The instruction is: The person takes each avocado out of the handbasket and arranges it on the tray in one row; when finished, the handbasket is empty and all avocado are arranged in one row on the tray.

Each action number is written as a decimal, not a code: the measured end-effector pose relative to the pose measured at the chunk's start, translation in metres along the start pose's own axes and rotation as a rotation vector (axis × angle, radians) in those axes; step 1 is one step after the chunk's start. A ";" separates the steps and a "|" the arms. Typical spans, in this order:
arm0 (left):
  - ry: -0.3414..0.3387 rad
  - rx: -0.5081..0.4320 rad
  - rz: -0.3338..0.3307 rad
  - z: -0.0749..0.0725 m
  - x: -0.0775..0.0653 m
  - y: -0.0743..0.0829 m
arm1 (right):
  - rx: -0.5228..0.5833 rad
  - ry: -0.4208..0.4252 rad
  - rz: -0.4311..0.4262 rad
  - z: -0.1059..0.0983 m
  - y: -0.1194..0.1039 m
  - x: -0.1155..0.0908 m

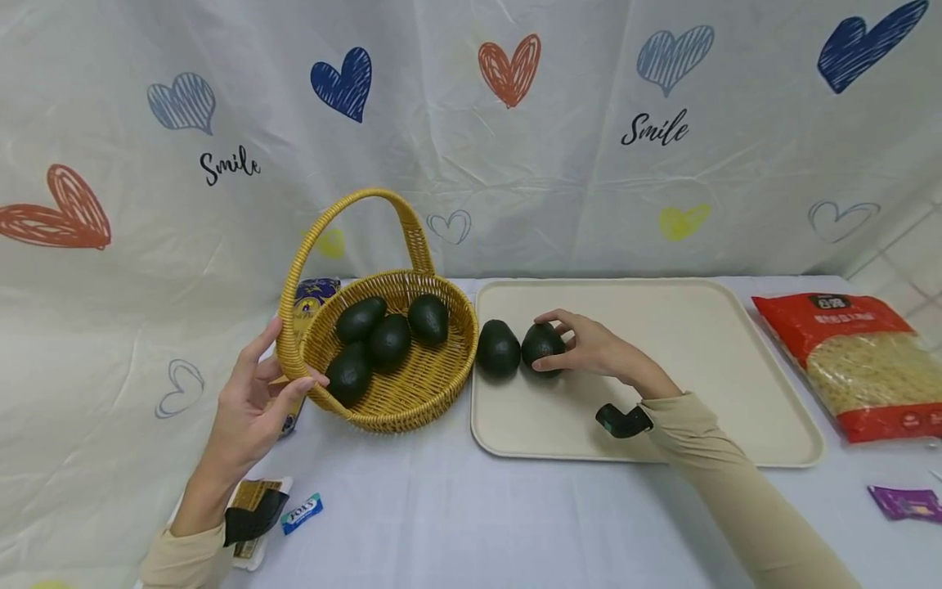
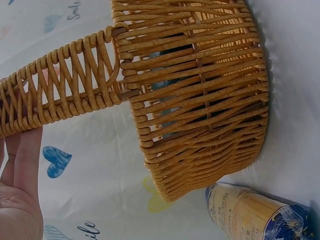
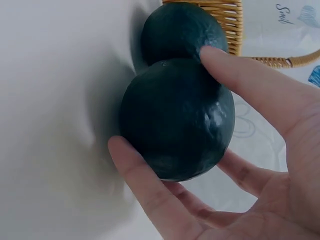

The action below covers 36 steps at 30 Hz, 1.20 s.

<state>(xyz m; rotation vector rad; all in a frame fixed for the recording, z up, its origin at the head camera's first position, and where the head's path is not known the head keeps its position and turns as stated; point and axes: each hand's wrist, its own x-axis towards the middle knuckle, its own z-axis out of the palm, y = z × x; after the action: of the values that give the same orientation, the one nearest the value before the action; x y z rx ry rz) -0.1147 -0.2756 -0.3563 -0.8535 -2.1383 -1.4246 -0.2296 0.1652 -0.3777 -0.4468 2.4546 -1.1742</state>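
My left hand [image 1: 253,397] grips the handle [image 1: 293,343] of a yellow-brown wicker basket [image 1: 419,409] near its lower left end. Inside the basket lie several dark green avocados [image 1: 388,342]. To the right, my right hand [image 1: 592,348] holds an avocado [image 1: 542,348] at the left part of a beige tray [image 1: 625,425], thumb on one side and fingers on the other. Just left of it a second avocado [image 1: 498,349] sits on the tray, close beside the basket. In the right wrist view the held avocado [image 3: 177,120] overlaps the other one [image 3: 182,32].
Behind the basket's left side is a blue and yellow noodle pack [image 2: 255,212]. A red bag of pasta [image 1: 857,360] lies right of the tray, with a purple wrapped snack [image 1: 907,503] nearer. At front left are a brown-and-white packet [image 1: 250,499] and a small blue wrapper [image 1: 302,514].
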 end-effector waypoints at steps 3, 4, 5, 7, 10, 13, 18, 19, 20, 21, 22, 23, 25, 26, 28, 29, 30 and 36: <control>0.001 -0.007 0.001 0.000 0.000 0.000 | -0.030 -0.012 -0.014 -0.002 -0.001 -0.001; 0.001 -0.008 0.000 0.000 0.000 0.000 | -0.030 -0.018 -0.010 -0.002 -0.001 -0.002; 0.001 -0.010 0.000 0.000 0.000 -0.001 | -0.032 -0.024 -0.008 -0.003 -0.001 -0.003; -0.001 -0.014 -0.001 -0.001 0.000 -0.001 | -0.027 -0.035 0.004 -0.006 -0.001 -0.006; -0.007 -0.007 -0.009 -0.001 0.001 -0.002 | -0.003 -0.043 0.014 -0.010 -0.001 -0.009; -0.006 -0.010 -0.008 -0.001 0.001 -0.002 | 0.002 -0.049 0.007 -0.013 -0.001 -0.012; -0.002 -0.024 0.000 -0.001 0.002 -0.001 | -0.017 -0.058 -0.018 -0.014 -0.003 -0.014; -0.003 -0.024 -0.001 0.000 0.002 0.000 | -0.026 -0.058 -0.024 -0.014 -0.003 -0.015; -0.003 -0.027 0.000 0.000 0.002 0.000 | -0.030 -0.059 -0.027 -0.014 -0.002 -0.015; -0.004 -0.023 -0.002 0.000 0.002 0.000 | -0.032 -0.059 -0.030 -0.014 -0.002 -0.015; -0.005 -0.023 -0.003 0.000 0.002 0.000 | -0.036 -0.057 -0.032 -0.013 -0.002 -0.015; -0.006 -0.024 -0.006 0.000 0.002 -0.001 | -0.045 -0.054 -0.034 -0.013 -0.002 -0.015; -0.008 -0.017 -0.015 -0.001 0.002 -0.001 | -0.071 -0.043 -0.043 -0.013 -0.002 -0.015; -0.008 -0.013 -0.018 -0.001 0.002 -0.002 | -0.084 -0.037 -0.050 -0.013 -0.002 -0.016; -0.008 -0.006 -0.022 -0.001 0.002 -0.002 | -0.113 -0.026 -0.059 -0.013 -0.004 -0.016; -0.008 -0.003 -0.024 -0.001 0.002 -0.002 | -0.123 -0.024 -0.064 -0.013 -0.004 -0.016; -0.007 -0.002 -0.022 -0.001 0.002 -0.002 | -0.132 -0.024 -0.071 -0.013 -0.005 -0.017; -0.002 -0.018 -0.015 0.000 0.002 -0.001 | -0.162 -0.024 -0.084 -0.012 -0.009 -0.015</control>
<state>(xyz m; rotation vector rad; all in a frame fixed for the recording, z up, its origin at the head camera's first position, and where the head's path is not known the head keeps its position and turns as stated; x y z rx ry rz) -0.1167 -0.2758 -0.3556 -0.8479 -2.1409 -1.4531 -0.2205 0.1746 -0.3612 -0.6126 2.5431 -0.9995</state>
